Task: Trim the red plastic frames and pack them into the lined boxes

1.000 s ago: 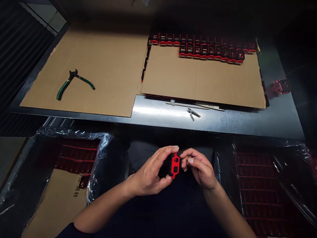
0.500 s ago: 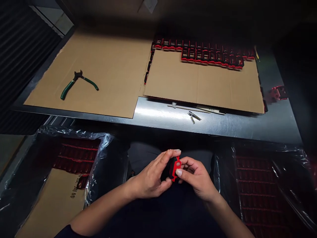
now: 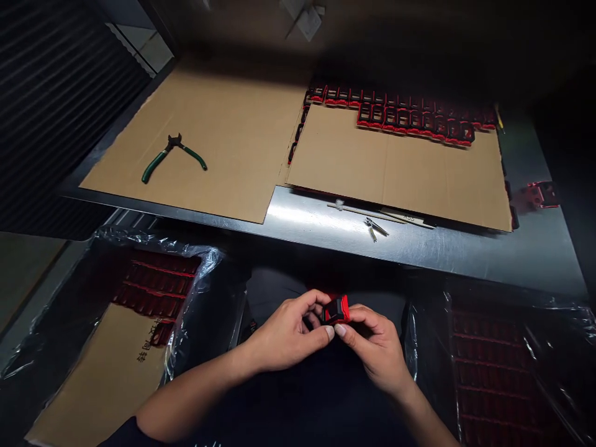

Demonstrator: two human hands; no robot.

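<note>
Below the table's front edge, over my lap, both hands pinch one small red and black plastic part [image 3: 336,309]. My left hand [image 3: 284,335] grips its left side with thumb and fingers curled. My right hand [image 3: 375,347] holds its right side, thumb tip touching the left thumb. The part lies flat, its black face turned up. Rows of the same red and black parts [image 3: 410,118] stand on a cardboard sheet [image 3: 395,174] at the back right of the table.
Green-handled cutters [image 3: 171,156] lie on a second cardboard sheet [image 3: 223,143] at the left. A small metal tool [image 3: 374,227] and a thin stick [image 3: 367,212] lie on the steel table [image 3: 465,248]. Plastic-lined boxes of red parts sit at left [image 3: 153,285] and right [image 3: 493,366].
The part has turned from upright to lying flat between my fingertips. Both hands have closed in on it. The view has shifted, moving the table to the right in the picture.
</note>
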